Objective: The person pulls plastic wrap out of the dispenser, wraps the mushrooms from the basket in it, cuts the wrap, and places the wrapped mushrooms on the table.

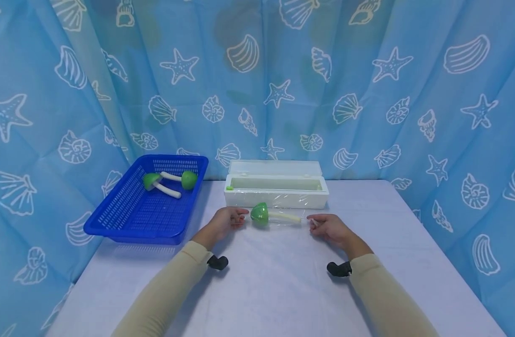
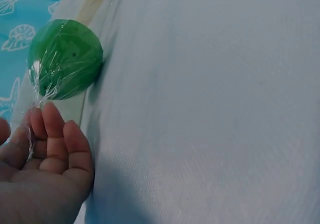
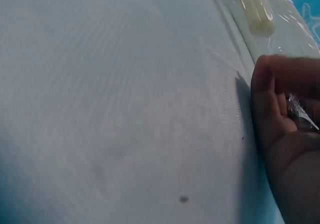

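Observation:
A dome-headed green piece with a cream handle [image 1: 260,213] lies sideways, wrapped in clear cling film, in front of the white box. Its green head [image 2: 66,59] faces my left hand [image 1: 225,224], which pinches the gathered film at that end. Past the tip of the cream handle [image 3: 256,12], my right hand [image 1: 330,230] pinches the film's other end between thumb and fingers. Behind the piece stands a long white cling film dispenser [image 1: 276,200], its lid raised, with film across its front.
To the left, a blue plastic basket [image 1: 145,238] holds two similar unwrapped green-headed pieces [image 1: 189,179]. A white cloth covers the table [image 1: 282,290]. Blue shell-patterned curtains [image 1: 257,121] hang behind and at both sides.

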Available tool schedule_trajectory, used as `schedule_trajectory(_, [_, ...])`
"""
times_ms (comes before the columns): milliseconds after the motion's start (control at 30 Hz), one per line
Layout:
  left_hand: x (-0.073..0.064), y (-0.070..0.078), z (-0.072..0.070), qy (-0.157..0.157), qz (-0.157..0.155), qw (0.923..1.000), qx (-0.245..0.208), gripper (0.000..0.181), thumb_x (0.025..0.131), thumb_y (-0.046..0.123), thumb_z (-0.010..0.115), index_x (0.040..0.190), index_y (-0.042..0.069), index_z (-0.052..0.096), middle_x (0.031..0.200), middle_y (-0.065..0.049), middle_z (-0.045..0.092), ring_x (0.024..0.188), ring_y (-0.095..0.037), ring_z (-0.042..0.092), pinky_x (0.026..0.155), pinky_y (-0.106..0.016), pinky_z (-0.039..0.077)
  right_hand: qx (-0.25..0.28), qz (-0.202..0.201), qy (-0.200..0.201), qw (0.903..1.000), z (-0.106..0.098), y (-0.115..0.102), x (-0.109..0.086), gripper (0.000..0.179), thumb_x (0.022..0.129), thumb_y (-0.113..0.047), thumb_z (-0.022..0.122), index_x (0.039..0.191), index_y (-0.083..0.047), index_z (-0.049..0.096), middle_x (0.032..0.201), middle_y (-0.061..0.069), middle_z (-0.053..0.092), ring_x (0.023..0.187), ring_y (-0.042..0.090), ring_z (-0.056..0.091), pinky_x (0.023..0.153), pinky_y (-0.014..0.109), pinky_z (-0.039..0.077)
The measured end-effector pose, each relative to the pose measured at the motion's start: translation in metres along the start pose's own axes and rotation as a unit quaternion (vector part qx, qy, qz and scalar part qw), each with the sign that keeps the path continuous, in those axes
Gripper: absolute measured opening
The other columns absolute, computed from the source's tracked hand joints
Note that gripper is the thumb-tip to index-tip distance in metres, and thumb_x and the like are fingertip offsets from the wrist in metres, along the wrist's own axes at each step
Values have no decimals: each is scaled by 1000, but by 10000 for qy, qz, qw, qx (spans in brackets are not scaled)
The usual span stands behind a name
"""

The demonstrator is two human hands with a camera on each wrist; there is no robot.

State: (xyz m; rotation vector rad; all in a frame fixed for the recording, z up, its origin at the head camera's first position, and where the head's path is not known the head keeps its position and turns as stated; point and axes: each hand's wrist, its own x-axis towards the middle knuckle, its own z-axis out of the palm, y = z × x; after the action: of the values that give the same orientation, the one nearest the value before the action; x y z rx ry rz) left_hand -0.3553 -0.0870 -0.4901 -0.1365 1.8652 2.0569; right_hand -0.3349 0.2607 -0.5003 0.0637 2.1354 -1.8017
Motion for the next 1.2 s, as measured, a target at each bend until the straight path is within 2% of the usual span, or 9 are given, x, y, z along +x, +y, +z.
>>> schedule_trajectory(133, [-2, 0, -2, -27, 121, 9975, 698, 44, 82, -15, 47, 123, -6, 60, 97, -11, 58, 82, -18, 54, 67, -27, 46, -1608, -334, 230, 9862, 3, -2, 1, 46, 81, 8, 68, 127, 3, 61, 96, 8, 65, 87, 18, 60, 77, 30, 52])
schedule_trajectory(267, [-3, 0, 2, 391, 328, 9860, 1587, 28, 87, -8, 60, 113, -2, 67, 98, -8, 63, 77, -15, 55, 64, -25, 46, -2502, -461, 382, 9663, 3, -10, 3, 23, 92, -6, 65, 114, 0, 68, 91, 6, 67, 82, 17, 63, 73, 32, 53])
schedule_trajectory(467, [-3, 2, 7, 936, 320, 9787, 1797, 15, 93, 9, 64, 103, 0, 71, 99, -8, 69, 87, -19, 63, 69, -28, 49, -2850, -447, 594, 9556, 4, -12, 9, 22, 98, -22, 59, 101, -3, 70, 82, 6, 62, 75, 19, 56, 66, 31, 48])
schedule_trajectory(633, [0, 1, 11, 1250, 305, 9766, 1723, 20, 92, 14, 67, 102, -2, 70, 90, -9, 68, 75, -16, 60, 61, -25, 47, -2825, -307, 852, 9550, 9, -11, 13, 27, 100, -25, 52, 89, -4, 63, 77, 7, 58, 72, 21, 52, 65, 33, 43])
schedule_trajectory(733, [2, 1, 15, 1536, 376, 9754, 1535, 20, 88, 13, 67, 98, -5, 70, 85, -9, 67, 68, -14, 58, 58, -24, 47, -2393, -243, 1237, 9627, 13, -11, 17, 28, 98, -26, 52, 88, -2, 63, 74, 8, 58, 68, 21, 54, 63, 33, 45])
schedule_trajectory(867, [8, 0, 19, 1827, 384, 9765, 1075, 17, 86, 9, 66, 94, -6, 70, 82, -8, 68, 64, -14, 60, 59, -23, 49, -1125, -95, 1870, 9759, 20, -10, 24, 26, 94, -20, 59, 93, 5, 65, 74, 10, 63, 63, 17, 62, 62, 29, 54])
schedule_trajectory(1000, [12, -2, 22, 2069, 408, 9750, 703, 19, 84, 3, 69, 100, -7, 63, 80, -12, 69, 61, -15, 62, 57, -25, 51, -252, 60, 2286, 9732, 24, -6, 29, 26, 91, -15, 64, 102, 9, 60, 81, 13, 64, 62, 14, 67, 62, 28, 56])
schedule_trajectory(1100, [15, -1, 23, 2231, 473, 9724, 488, 40, 81, -1, 73, 112, -5, 47, 79, -14, 68, 57, -15, 62, 55, -26, 52, 206, 56, 2418, 9701, 23, -4, 32, 34, 90, -11, 68, 115, 6, 51, 88, 16, 63, 64, 15, 67, 63, 29, 57])
schedule_trajectory(1200, [16, 1, 22, 2169, 529, 9742, 321, 53, 81, -1, 74, 119, -2, 38, 82, -16, 68, 57, -15, 62, 56, -28, 54, 379, 50, 2316, 9720, 18, -5, 35, 41, 90, -10, 69, 122, 3, 46, 93, 16, 61, 66, 16, 66, 64, 30, 57])
